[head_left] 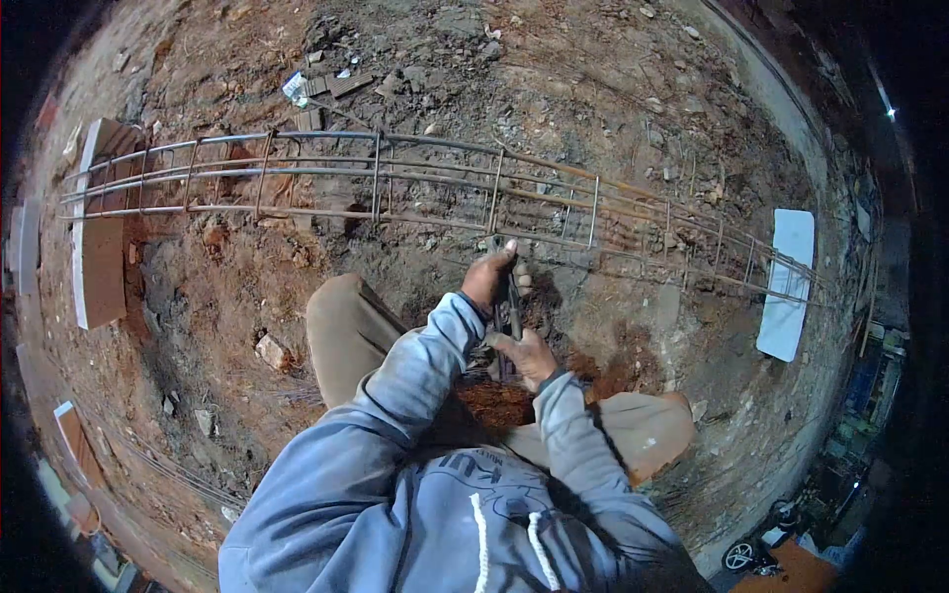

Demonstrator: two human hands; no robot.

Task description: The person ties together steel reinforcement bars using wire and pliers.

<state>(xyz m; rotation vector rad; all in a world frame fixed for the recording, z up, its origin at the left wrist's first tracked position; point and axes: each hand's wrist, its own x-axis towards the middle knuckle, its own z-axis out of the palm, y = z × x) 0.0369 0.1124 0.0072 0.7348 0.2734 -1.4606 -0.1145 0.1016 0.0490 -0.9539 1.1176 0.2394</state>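
Dirt ground (227, 296), tool (512, 308) between left hand (487, 279) and right hand (531, 356), beside rebar cage (377, 176)

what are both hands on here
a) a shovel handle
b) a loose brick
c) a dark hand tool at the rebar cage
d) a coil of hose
C: the left hand and the right hand both grip a dark hand tool, its top end up by the near bars of the long rebar cage that lies across the dirt.
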